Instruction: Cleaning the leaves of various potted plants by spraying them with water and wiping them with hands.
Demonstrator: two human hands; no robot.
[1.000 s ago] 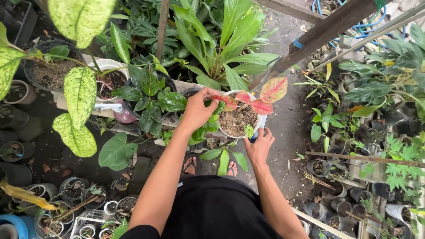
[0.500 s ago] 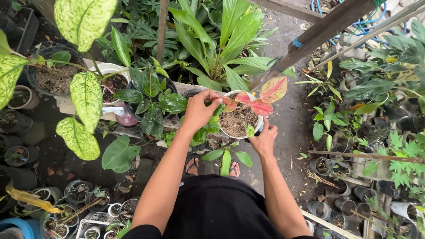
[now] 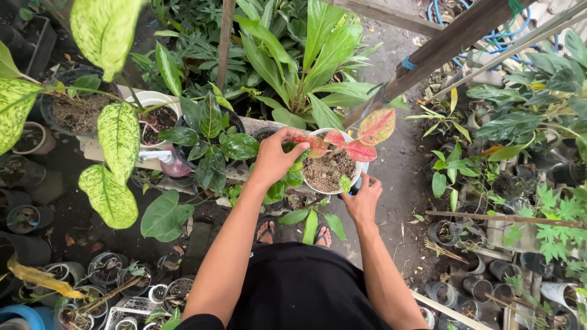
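A: In the head view, what do the hands hold?

B: Both are on a round white pot (image 3: 313, 183) near the middle of the frame. The left hand (image 3: 273, 157) is closed on the upper left part of its rim, fingers curled over the edge. The right hand (image 3: 363, 200) presses against the lower right side of the pot, fingers spread, with a small dark blue thing partly hidden under it; I cannot tell what this is. So the hands are apart, one at each side of the pot.

A: What is inside the pot?

B: Dry, crumbly brown soil (image 3: 328, 168) and a small plant with smooth oval leaves, red and pink with green edges (image 3: 374, 127). One red leaf lies just beside the left fingers.

A: And the material of the pot?

B: It looks like smooth plastic, but I am not sure.

A: What is around it?

B: At the left, a plant with dark glossy leaves (image 3: 211, 137), and another white pot (image 3: 153, 107) with dark soil. At the far left, big yellow-green speckled leaves (image 3: 116, 150). Long green leaves (image 3: 306, 58) rise at the top. A rough wooden beam (image 3: 452, 40) crosses the upper right.

A: And the ground?

B: Bare grey earth (image 3: 400, 165), damp looking, with many small pots (image 3: 101, 266) at the lower left and lower right. The person's feet in sandals (image 3: 264, 230) stand below the pot.
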